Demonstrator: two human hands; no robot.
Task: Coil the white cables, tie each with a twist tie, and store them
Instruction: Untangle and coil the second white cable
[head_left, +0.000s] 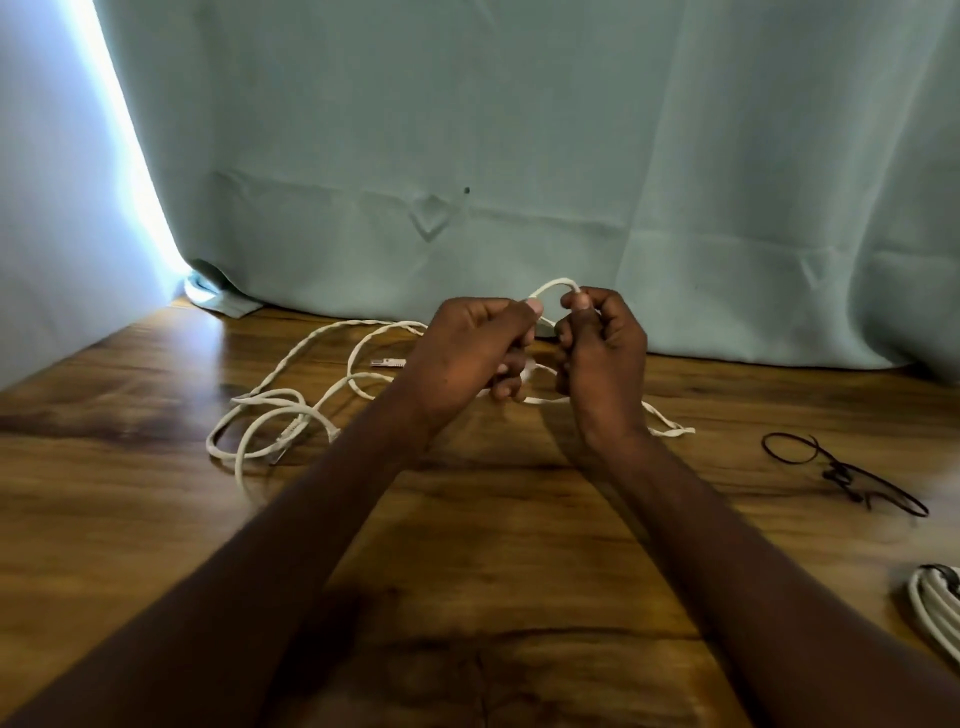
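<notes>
White cable sprawls loose across wooden table; left hand and right hand each pinch a small raised loop, fingers curled. Dark twist ties lie right.

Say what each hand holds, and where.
Both the left hand and right hand grip the white cable at a small loop raised between them.
</notes>
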